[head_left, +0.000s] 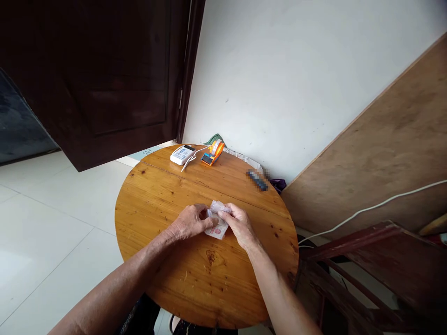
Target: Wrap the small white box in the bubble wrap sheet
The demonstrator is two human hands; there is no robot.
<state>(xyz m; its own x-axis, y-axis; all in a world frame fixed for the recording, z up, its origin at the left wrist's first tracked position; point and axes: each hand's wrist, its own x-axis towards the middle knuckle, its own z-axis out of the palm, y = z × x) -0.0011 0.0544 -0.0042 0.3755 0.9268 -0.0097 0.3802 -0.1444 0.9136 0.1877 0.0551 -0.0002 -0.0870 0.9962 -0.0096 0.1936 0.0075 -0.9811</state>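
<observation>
Both my hands meet over the middle of the round table, holding a small, thin, crinkled plastic bag [220,230] with pale sides and a red mark printed on it. My left hand [193,221] grips its left edge, thumb across the front. From the right, my right hand [240,224] pinches its upper right part between thumb and fingers. The bag's top looks folded or bunched. Whether anything lies inside it I cannot tell.
On the wooden table [167,209], a white box-shaped device [182,155] with a white cable and an orange-and-blue object [213,152] stand at the back. A blurred dark object [257,179] lies back right. Beyond are a dark door [104,83], a wall and a reddish wooden chair [377,260].
</observation>
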